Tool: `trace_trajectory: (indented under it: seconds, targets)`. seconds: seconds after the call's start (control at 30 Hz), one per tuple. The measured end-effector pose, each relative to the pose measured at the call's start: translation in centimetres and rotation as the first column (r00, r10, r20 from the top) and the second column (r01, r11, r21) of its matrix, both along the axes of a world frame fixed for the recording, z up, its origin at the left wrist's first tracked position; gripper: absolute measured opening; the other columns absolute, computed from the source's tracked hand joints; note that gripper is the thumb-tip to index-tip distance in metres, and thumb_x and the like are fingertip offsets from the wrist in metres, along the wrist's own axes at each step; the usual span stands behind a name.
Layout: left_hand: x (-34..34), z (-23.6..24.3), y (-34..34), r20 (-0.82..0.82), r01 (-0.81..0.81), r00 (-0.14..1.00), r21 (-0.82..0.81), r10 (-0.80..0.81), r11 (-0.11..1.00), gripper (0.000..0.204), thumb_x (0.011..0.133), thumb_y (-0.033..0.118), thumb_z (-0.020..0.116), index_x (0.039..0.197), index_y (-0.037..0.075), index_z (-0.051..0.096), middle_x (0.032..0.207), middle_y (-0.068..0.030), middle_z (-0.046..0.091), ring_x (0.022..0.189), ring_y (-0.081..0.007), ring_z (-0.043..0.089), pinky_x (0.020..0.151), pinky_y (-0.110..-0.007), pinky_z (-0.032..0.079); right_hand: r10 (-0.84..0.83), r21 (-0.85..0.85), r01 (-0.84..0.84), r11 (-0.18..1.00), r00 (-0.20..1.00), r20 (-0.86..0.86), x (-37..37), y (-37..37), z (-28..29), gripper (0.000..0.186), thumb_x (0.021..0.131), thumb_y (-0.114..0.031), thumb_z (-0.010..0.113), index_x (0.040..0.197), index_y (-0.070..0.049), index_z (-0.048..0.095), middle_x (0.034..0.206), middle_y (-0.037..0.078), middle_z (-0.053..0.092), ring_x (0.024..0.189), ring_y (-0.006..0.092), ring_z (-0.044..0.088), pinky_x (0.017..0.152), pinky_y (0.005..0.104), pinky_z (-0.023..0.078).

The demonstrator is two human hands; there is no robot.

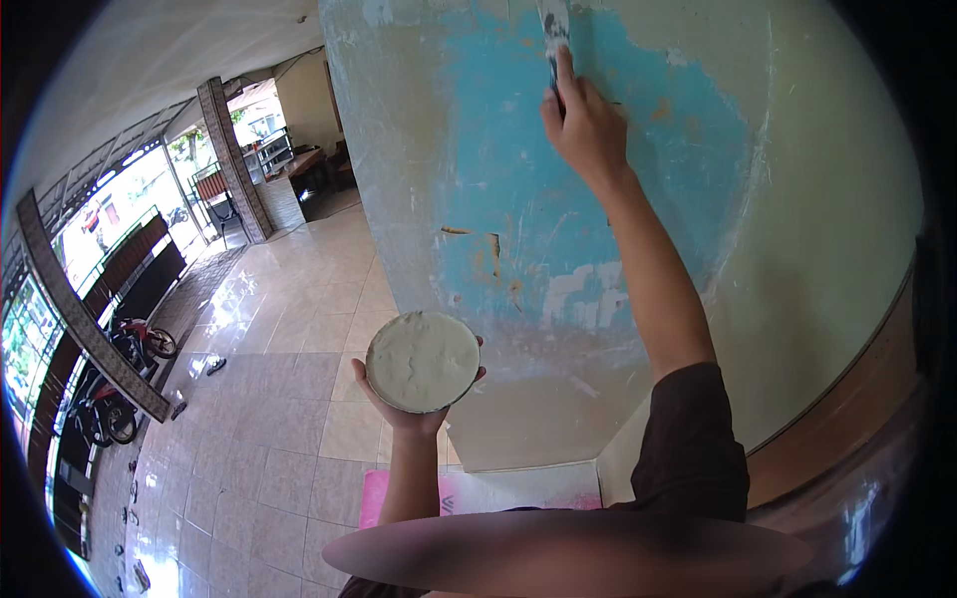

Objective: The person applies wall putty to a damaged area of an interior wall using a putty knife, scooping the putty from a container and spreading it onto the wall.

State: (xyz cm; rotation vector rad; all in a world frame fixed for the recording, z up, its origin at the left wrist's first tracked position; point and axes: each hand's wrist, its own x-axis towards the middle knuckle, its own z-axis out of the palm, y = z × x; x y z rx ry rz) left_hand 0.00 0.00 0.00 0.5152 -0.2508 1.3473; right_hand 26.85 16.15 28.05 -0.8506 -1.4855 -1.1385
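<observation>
My left hand point(414, 417) holds a round tub of pale grey-green putty point(423, 361) from beneath, its thumb and fingertips showing at the sides. Up high, my right hand point(588, 125) is wrapped round the dark handle of a putty knife point(555, 28), index finger stretched along it. The knife's blade, smeared with whitish putty, points up against the wall point(598, 189); its tip runs to the picture's top edge. Worn blue paint covers the middle of the wall, with pale patches around it and several brownish cracks.
A pink mat point(518, 490) lies at the wall's foot on the tiled floor point(269, 399). Parked motorcycles point(108, 404) stand at left beyond a pillar point(90, 314). A wooden table point(304, 164) is at the back. Brown wood point(837, 384) borders the wall at right.
</observation>
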Motion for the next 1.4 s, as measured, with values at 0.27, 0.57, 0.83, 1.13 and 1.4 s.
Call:
trace_trajectory:
  seconds: [0.27, 0.57, 0.83, 1.13, 1.4]
  targets:
    - [-0.7, -0.1, -2.4, 0.009, 0.055, 0.999, -0.084, -0.054, 0.995, 0.117, 0.079, 0.094, 0.044, 0.161, 0.011, 0.032, 0.158, -0.0301, 0.036, 0.137, -0.0664, 0.038, 0.096, -0.084, 0.043, -0.056, -0.147, 0.056, 0.988, 0.998, 0.007, 0.0, -1.7, -4.4, 0.062, 0.098, -0.023, 0.062, 0.156, -0.010, 0.046, 0.096, 0.013, 0.069, 0.077, 0.0323, 0.068, 0.063, 0.0461, 0.057]
    - [2.2, -1.0, -3.5, 0.085, 0.180, 0.981, -0.049, -0.175, 0.982, 0.113, 0.081, 0.085, 0.058, 0.162, 0.011, 0.030, 0.160, -0.0322, 0.029, 0.142, -0.0695, 0.026, 0.096, -0.087, 0.040, 0.447, -0.100, -0.989, -0.109, 0.041, -0.894, 2.7, -13.8, -16.0, 0.055, 0.107, -0.026, 0.048, 0.155, 0.000, 0.046, 0.083, 0.005, 0.058, 0.060, 0.0120, 0.045, 0.055, 0.0295, 0.043]
    - [8.2, -1.4, -3.8, 0.006, 0.251, 0.968, -0.100, -0.252, 0.963, 0.107, 0.083, 0.084, 0.056, 0.161, 0.014, 0.034, 0.161, -0.0284, 0.033, 0.139, -0.0701, 0.031, 0.093, -0.086, 0.043, 0.262, -0.325, -0.946, -0.008, 0.312, -0.913, 8.2, -23.4, -28.1, 0.044, 0.104, -0.021, 0.060, 0.143, -0.001, 0.061, 0.081, 0.004, 0.063, 0.063, 0.0074, 0.047, 0.058, 0.0236, 0.040]
    - [13.1, -3.8, -4.9, -0.045, 0.278, 0.956, -0.185, -0.291, 0.942, 0.095, 0.092, 0.083, 0.041, 0.156, 0.013, 0.041, 0.157, -0.0219, 0.042, 0.134, -0.0597, 0.044, 0.092, -0.088, 0.039, 0.190, -0.589, -0.766, 0.258, 0.638, -0.746, 13.4, -27.9, -31.1, 0.033, 0.098, -0.007, 0.069, 0.131, 0.000, 0.071, 0.080, 0.002, 0.064, 0.069, 0.0068, 0.049, 0.063, 0.0247, 0.043]
    - [14.9, -5.0, -5.0, -0.064, 0.374, 0.922, -0.122, -0.383, 0.919, 0.095, 0.091, 0.084, 0.041, 0.156, 0.015, 0.042, 0.158, -0.0195, 0.041, 0.136, -0.0572, 0.045, 0.095, -0.088, 0.038, 0.004, -0.621, -0.717, 0.318, 0.656, -0.755, 16.5, -29.1, -33.1, 0.033, 0.100, -0.010, 0.069, 0.131, 0.001, 0.070, 0.081, -0.001, 0.064, 0.068, 0.0036, 0.047, 0.061, 0.0221, 0.039]
